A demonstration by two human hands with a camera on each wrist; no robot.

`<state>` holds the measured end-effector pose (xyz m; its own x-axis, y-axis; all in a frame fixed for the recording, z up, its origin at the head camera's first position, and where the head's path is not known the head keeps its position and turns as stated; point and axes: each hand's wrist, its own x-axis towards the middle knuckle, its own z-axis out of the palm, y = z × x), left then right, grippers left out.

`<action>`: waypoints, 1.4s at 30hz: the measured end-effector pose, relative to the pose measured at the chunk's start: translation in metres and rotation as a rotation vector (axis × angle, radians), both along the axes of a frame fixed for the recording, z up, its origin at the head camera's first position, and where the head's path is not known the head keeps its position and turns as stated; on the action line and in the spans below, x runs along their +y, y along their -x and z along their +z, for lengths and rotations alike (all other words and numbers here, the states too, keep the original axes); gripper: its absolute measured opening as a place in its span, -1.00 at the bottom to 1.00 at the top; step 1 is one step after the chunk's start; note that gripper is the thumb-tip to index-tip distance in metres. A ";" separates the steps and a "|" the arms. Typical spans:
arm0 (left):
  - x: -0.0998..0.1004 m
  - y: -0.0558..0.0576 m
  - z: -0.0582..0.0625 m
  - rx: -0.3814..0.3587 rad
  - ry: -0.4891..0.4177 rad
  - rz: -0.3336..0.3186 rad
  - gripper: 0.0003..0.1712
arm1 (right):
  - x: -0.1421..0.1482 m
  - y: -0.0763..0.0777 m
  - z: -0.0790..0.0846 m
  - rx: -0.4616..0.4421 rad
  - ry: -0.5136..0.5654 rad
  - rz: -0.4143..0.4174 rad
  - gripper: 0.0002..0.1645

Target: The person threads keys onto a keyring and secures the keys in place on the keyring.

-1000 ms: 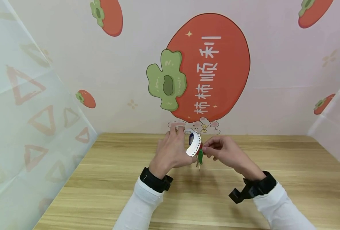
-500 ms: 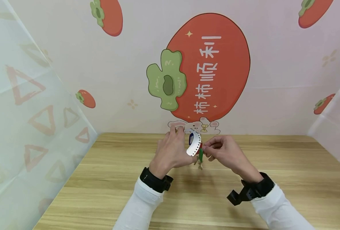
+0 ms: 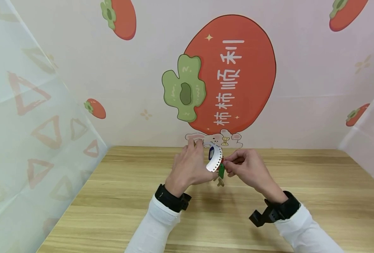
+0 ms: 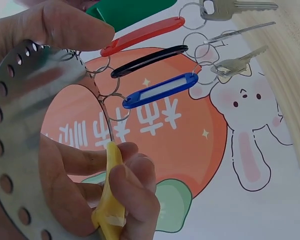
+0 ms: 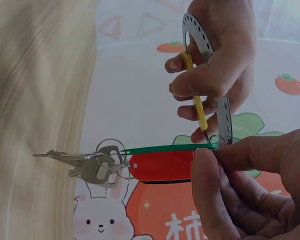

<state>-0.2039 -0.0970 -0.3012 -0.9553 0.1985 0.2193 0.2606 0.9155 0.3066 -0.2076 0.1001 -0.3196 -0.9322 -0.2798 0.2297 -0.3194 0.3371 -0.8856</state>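
Note:
My left hand (image 3: 188, 165) grips a large curved metal key ring (image 3: 218, 162) with a row of holes along its edge. Fingers of that hand curl around its yellow handle (image 4: 112, 200) in the left wrist view. Small split rings hang from the holes, bearing a blue key tag (image 4: 162, 90), a black key tag (image 4: 150, 60), a red key tag (image 4: 145, 36) and a green key tag (image 4: 130, 12). Keys (image 5: 97, 165) dangle at the tags' far ends. My right hand (image 3: 248, 168) pinches the green tag's end beside its small ring, thumb against fingertips.
Both hands are above a wooden table (image 3: 127, 211). A backdrop (image 3: 307, 116) printed with persimmons and a rabbit stands behind it, with pale sheets (image 3: 41, 147) at the sides. Black camera straps (image 3: 171, 198) circle both wrists.
The right wrist has shifted slightly left and down, its fingers staying at the green tag. The green tag and hanging keys have turned a little. My left hand keeps its grip nearly in place.

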 end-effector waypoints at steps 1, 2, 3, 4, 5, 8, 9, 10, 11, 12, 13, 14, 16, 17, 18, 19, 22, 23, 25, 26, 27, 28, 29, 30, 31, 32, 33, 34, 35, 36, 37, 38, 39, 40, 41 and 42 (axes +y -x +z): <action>0.000 0.000 0.000 -0.001 0.002 -0.001 0.17 | 0.000 0.000 0.000 0.016 -0.009 -0.004 -0.90; 0.000 0.000 0.000 -0.002 0.004 -0.002 0.18 | -0.001 -0.001 -0.001 0.035 -0.023 -0.009 -0.91; 0.000 0.000 0.000 -0.004 0.007 -0.002 0.19 | -0.001 -0.001 -0.001 0.052 -0.035 -0.014 -0.93; 0.000 0.000 0.000 -0.005 0.010 -0.003 0.20 | -0.001 -0.001 -0.001 0.070 -0.049 -0.020 -0.94; 0.001 0.000 0.000 -0.006 0.012 -0.003 0.21 | -0.002 -0.001 -0.002 0.087 -0.064 -0.028 -0.95; 0.001 0.000 0.000 -0.004 0.024 -0.004 0.22 | -0.004 -0.002 -0.003 0.147 -0.104 -0.055 -0.95; 0.002 0.000 0.000 -0.004 0.027 -0.003 0.22 | -0.005 -0.002 -0.003 0.170 -0.114 -0.065 -0.95; 0.002 -0.001 0.000 -0.004 0.031 -0.002 0.21 | -0.005 -0.003 -0.004 0.196 -0.127 -0.076 -0.95; 0.002 -0.001 0.000 -0.003 0.033 -0.002 0.21 | -0.006 -0.003 -0.004 0.226 -0.143 -0.089 -0.96; 0.003 -0.001 -0.001 -0.002 0.036 -0.002 0.20 | -0.007 -0.004 -0.005 0.261 -0.159 -0.101 -0.96; 0.003 -0.001 -0.001 -0.002 0.039 -0.001 0.20 | -0.008 -0.004 -0.005 0.301 -0.181 -0.116 -0.95; 0.003 -0.001 -0.001 0.000 0.039 -0.002 0.19 | -0.010 -0.005 -0.006 0.348 -0.204 -0.132 -0.95; 0.004 -0.002 -0.001 0.005 0.042 -0.003 0.17 | -0.012 -0.006 -0.007 0.449 -0.262 -0.169 -0.93; 0.004 -0.002 -0.001 0.007 0.042 -0.003 0.16 | -0.013 -0.007 -0.008 0.498 -0.289 -0.185 -0.92; 0.005 -0.002 -0.002 0.009 0.042 -0.003 0.14 | -0.015 -0.008 -0.008 0.547 -0.317 -0.201 -0.91; 0.005 -0.002 -0.002 0.011 0.043 -0.003 0.12 | -0.016 -0.009 -0.009 0.588 -0.343 -0.216 -0.90; 0.006 -0.002 -0.002 0.011 0.045 -0.003 0.10 | -0.018 -0.011 -0.010 0.666 -0.399 -0.239 -0.87; 0.006 -0.002 -0.003 0.009 0.049 -0.003 0.11 | -0.019 -0.012 -0.010 0.683 -0.414 -0.242 -0.86; 0.007 -0.003 -0.003 0.006 0.058 -0.005 0.16 | -0.019 -0.013 -0.010 0.714 -0.444 -0.243 -0.82; 0.007 -0.003 -0.003 0.002 0.062 -0.005 0.18 | -0.019 -0.013 -0.011 0.732 -0.460 -0.241 -0.81; 0.008 -0.003 -0.004 -0.001 0.067 -0.006 0.21 | -0.018 -0.014 -0.011 0.750 -0.478 -0.241 -0.79; 0.008 -0.003 -0.004 -0.005 0.071 -0.004 0.22 | -0.018 -0.014 -0.012 0.770 -0.499 -0.240 -0.79; 0.008 -0.003 -0.004 -0.006 0.074 -0.004 0.22 | -0.018 -0.014 -0.012 0.791 -0.520 -0.237 -0.79; 0.008 -0.003 -0.004 -0.008 0.076 -0.003 0.20 | -0.017 -0.013 -0.012 0.813 -0.542 -0.235 -0.80; 0.008 -0.003 -0.004 -0.009 0.077 -0.002 0.18 | -0.017 -0.013 -0.013 0.836 -0.564 -0.232 -0.80; 0.008 -0.003 -0.004 -0.010 0.079 -0.001 0.16 | -0.017 -0.013 -0.013 0.856 -0.584 -0.231 -0.79; 0.008 -0.002 -0.004 -0.009 0.081 -0.001 0.14 | -0.016 -0.013 -0.013 0.875 -0.604 -0.231 -0.78; 0.008 -0.002 -0.004 -0.008 0.081 -0.001 0.12 | -0.016 -0.013 -0.012 0.892 -0.624 -0.232 -0.77; 0.008 -0.002 -0.004 -0.006 0.081 -0.001 0.11 | -0.016 -0.014 -0.012 0.908 -0.641 -0.234 -0.76; 0.008 -0.002 -0.004 -0.005 0.080 0.000 0.11 | -0.016 -0.014 -0.012 0.921 -0.655 -0.238 -0.74; 0.008 -0.002 -0.004 -0.004 0.080 0.000 0.12 | -0.016 -0.014 -0.012 0.934 -0.669 -0.243 -0.73; 0.008 -0.002 -0.004 -0.003 0.078 0.000 0.13 | -0.016 -0.014 -0.012 0.945 -0.682 -0.249 -0.73; 0.008 -0.002 -0.004 -0.003 0.075 0.000 0.13 | -0.016 -0.014 -0.011 0.956 -0.692 -0.255 -0.74; 0.008 -0.002 -0.004 -0.003 0.073 -0.001 0.14 | -0.016 -0.014 -0.011 0.965 -0.697 -0.262 -0.77; 0.008 -0.002 -0.004 -0.002 0.075 -0.002 0.15 | -0.015 -0.014 -0.010 0.973 -0.700 -0.266 -0.79; 0.008 -0.002 -0.004 -0.002 0.072 -0.004 0.16 | -0.014 -0.014 -0.010 0.979 -0.700 -0.271 -0.81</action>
